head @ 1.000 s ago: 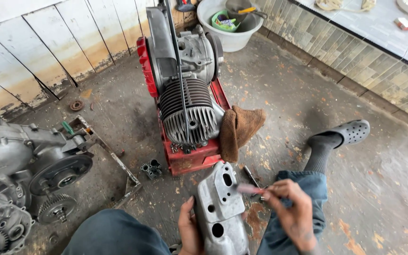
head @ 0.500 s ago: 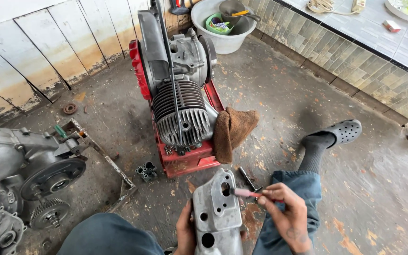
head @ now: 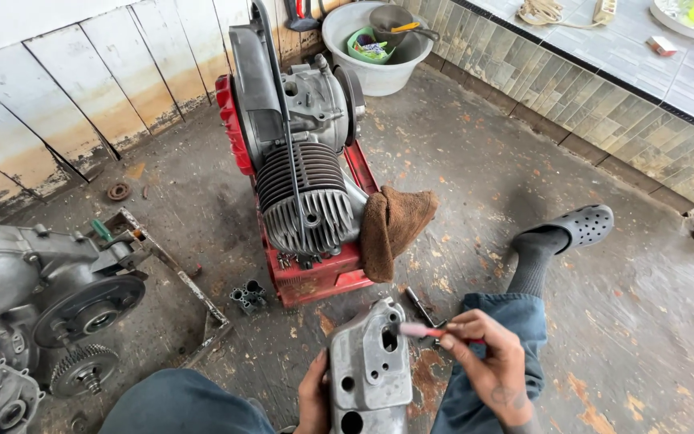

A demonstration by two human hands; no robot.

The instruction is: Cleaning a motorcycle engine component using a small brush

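A finned engine (head: 303, 173) sat on a red crate (head: 315, 277) ahead of you, a brown rag (head: 391, 225) draped over the crate's edge, and an engine casing with gears (head: 38, 309) lay at your left. Between your knees stood the grey metal cover (head: 371, 374); your left hand (head: 312, 399) was wrapped around its left edge. Your right hand (head: 491, 366) pinched a small pink-tipped tool (head: 419, 330), its tip at the cover's upper hole
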